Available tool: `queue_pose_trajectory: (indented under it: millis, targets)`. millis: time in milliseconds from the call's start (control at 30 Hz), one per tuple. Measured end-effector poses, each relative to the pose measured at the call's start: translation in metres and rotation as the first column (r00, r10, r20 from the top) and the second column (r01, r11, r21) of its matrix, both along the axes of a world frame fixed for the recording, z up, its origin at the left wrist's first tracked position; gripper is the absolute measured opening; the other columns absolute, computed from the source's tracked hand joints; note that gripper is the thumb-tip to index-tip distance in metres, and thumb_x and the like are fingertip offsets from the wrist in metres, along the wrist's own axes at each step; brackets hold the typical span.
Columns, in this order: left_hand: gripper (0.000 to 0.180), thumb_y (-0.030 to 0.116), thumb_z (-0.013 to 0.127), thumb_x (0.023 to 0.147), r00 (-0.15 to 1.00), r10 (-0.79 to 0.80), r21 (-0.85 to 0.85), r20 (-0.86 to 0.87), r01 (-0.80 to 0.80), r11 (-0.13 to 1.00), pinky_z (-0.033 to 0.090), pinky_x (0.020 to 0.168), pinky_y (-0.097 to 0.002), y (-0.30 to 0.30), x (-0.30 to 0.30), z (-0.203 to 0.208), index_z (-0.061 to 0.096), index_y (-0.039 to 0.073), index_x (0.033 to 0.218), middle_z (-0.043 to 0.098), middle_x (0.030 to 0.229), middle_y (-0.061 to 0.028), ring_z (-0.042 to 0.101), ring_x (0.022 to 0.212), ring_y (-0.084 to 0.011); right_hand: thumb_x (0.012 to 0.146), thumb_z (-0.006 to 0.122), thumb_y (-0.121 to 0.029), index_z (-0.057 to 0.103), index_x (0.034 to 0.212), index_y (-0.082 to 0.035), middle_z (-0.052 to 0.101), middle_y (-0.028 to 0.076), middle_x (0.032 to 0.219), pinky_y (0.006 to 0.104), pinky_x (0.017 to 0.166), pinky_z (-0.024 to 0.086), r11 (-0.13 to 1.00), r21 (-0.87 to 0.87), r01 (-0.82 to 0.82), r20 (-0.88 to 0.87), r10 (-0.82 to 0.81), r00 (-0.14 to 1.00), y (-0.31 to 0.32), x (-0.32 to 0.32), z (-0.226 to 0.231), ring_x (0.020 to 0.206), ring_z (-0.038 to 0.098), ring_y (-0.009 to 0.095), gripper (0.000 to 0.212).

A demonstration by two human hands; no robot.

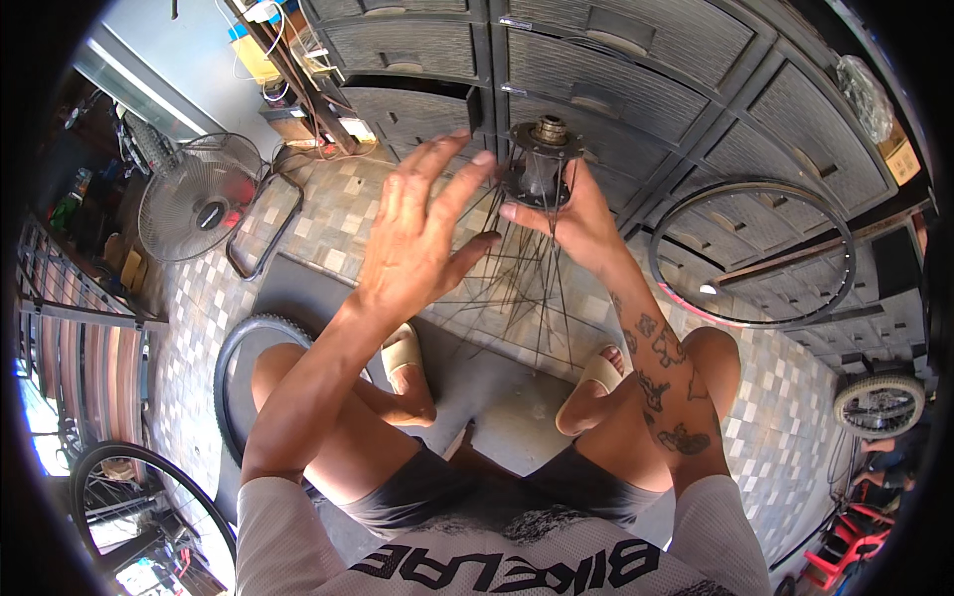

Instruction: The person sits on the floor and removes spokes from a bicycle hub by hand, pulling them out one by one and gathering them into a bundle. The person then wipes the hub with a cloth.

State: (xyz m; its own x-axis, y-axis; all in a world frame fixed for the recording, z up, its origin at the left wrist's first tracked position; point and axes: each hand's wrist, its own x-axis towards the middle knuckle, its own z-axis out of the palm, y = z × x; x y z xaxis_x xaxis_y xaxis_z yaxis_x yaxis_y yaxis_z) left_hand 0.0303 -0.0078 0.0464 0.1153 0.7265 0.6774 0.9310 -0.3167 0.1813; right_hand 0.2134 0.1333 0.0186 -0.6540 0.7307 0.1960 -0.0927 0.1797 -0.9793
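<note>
A black bicycle hub [543,177] is held up in front of me, its axle end pointing upward. Many thin dark spokes [537,283] hang loosely from its flanges toward the floor. My right hand [576,221] grips the hub from the right, thumb across the lower flange. To the left of it, my left hand [425,221] has its fingers spread, the fingertips close to the hub and spokes. Nothing shows in that left palm, and I cannot tell if a fingertip touches a spoke.
A bare rim [752,320] leans against the dark drawer cabinets [616,70] at right. A tyre [225,382] lies by my left leg, on the grey mat [298,285]. A fan [202,199] stands far left. Red chairs [845,546] are at lower right, near another person [887,467].
</note>
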Motion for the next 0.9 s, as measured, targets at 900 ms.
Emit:
queue_pose_trajectory:
  millis: [900]
  targets:
    - [0.123, 0.02, 0.099, 0.049, 0.972, 0.027, 0.039, -0.235, -0.018, 0.999, 0.035, 0.12, -0.0617, 0.016, 0.014, 0.009, 0.046, 0.027, 0.16, 0.053, 0.152, -0.0093, 0.046, 0.145, -0.0378, 0.08, 0.096, -0.018, 0.034, 0.16, -0.004, 0.057, 0.015, 0.147, 0.0416, 0.112, 0.05, 0.989, 0.079, -0.122, 0.045, 0.119, 0.992, -0.022, -0.01, -0.011, 0.136, 0.059, 0.028, 0.103]
